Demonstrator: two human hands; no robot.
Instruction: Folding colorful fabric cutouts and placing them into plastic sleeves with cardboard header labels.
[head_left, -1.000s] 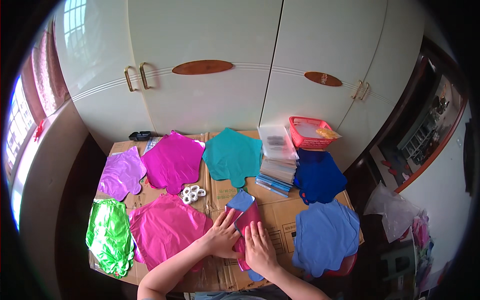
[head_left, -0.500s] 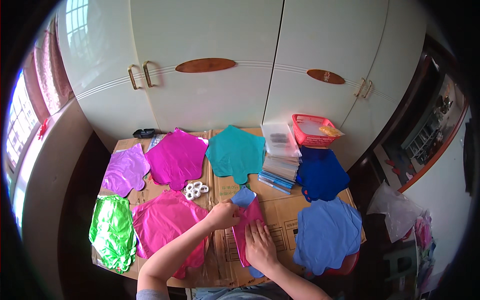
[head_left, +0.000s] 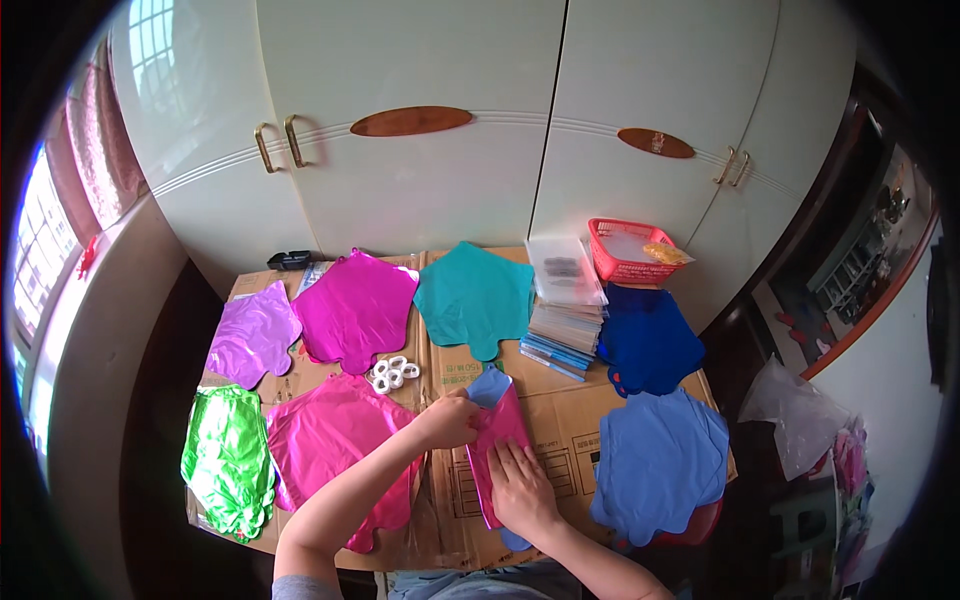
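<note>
In front of me lies a folded pink foil balloon (head_left: 485, 462), narrow and flat, with a blue layer (head_left: 489, 388) showing at its far end and a bit of blue at its near end. My left hand (head_left: 448, 420) is closed, its fingers pinching the left edge near the far end. Flat on the pink foil rests my right hand (head_left: 522, 488), fingers stretched out and pressing the lower part. Piles of flat balloons lie around: pink (head_left: 340, 440) to the left, light blue (head_left: 662, 465) to the right, teal (head_left: 476, 300) and magenta (head_left: 356, 308) beyond.
Cardboard (head_left: 555, 410) covers the table. Green (head_left: 228, 460), lilac (head_left: 252, 335) and dark blue (head_left: 650, 340) balloons lie on it, plus white rings (head_left: 393, 374), a stack of flat packets (head_left: 560, 335) and a red basket (head_left: 625, 265). Behind stands a pale cabinet (head_left: 410, 190).
The view has shifted slightly. Both hands keep nearly the same place on the folded pink foil, and its blue far end looks a little more covered.
</note>
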